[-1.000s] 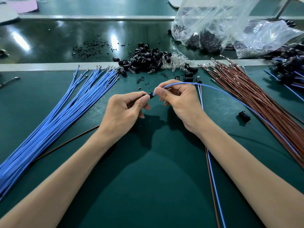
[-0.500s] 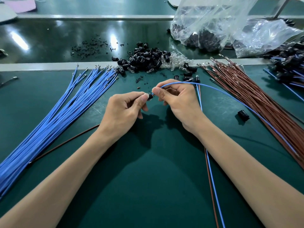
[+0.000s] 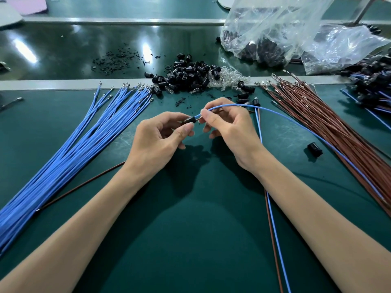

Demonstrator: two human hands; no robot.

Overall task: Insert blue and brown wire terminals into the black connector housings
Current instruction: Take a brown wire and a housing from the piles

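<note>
— What lies on the green bench (image 3: pixel 190 240)?
— At the left, a fan of blue wires (image 3: pixel 69 153); at the right, brown wires (image 3: pixel 338 127). Between their far ends, a heap of black housings (image 3: pixel 190 77) touches some clear small parts (image 3: pixel 226 78).
— Anything more?
— One loose black housing (image 3: pixel 314 148) near the brown wires, and clear plastic bags (image 3: pixel 275 28) behind.

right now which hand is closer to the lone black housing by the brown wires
Right. The right hand sits left of the lone housing; the left hand is farther left, beyond the right hand.
</note>
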